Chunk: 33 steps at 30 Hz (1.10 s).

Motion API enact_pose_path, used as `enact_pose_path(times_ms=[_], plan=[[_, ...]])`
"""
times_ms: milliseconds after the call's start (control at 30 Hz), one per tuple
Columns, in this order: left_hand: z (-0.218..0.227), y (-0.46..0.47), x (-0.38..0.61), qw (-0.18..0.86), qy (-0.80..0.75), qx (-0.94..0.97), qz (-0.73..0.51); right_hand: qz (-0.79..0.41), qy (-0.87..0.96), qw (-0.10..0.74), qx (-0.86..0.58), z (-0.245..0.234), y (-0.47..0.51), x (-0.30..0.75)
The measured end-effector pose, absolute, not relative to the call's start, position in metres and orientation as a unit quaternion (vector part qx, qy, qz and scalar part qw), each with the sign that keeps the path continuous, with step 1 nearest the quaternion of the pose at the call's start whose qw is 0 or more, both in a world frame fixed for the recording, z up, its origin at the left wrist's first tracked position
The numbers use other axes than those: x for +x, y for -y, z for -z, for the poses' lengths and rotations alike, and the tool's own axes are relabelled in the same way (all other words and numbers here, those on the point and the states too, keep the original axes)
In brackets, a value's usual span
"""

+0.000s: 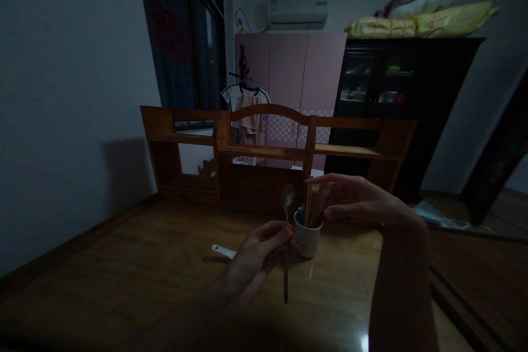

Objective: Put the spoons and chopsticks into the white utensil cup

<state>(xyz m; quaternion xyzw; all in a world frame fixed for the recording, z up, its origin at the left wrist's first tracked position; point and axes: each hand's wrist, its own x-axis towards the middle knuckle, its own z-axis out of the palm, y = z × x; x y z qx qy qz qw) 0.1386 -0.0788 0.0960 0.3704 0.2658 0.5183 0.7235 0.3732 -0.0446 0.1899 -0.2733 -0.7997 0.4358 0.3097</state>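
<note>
My left hand (264, 250) pinches a long metal spoon (286, 264) by its handle, the bowl end pointing up and the handle end hanging down over the table. Just right of it stands a white utensil cup (307, 241) with small holes in its side. Several wooden chopsticks (308, 210) and some darker utensils, hard to make out, stick up from the cup. My right hand (344, 198) reaches over the cup, its fingers stretched out and thumb apart, close around the chopstick tops. A white spoon handle (223, 251) lies on the table, its other end hidden behind my left hand.
The wooden table (124, 280) carries a wooden shelf rack (264, 151) along its back edge. A wall (74, 93) borders the left side. Beyond are a pink wardrobe (289, 71), a dark cabinet (416, 88) and a rack with hanging clothes (251, 115). The room is dim.
</note>
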Motion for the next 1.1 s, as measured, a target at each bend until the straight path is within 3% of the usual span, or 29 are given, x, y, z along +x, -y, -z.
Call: enact_pose_path(times_ms=[633,1100], plan=[[-0.093,0.073,0.138,0.733,-0.24,0.409,-0.488,-0.388,0.816,0.296,-0.311,-0.195,0.047,0.375],[-0.086,0.074,0.138,0.709,-0.23,0.5,-0.441,-0.328,0.869,0.23,-0.292,-0.197,0.054,0.322]])
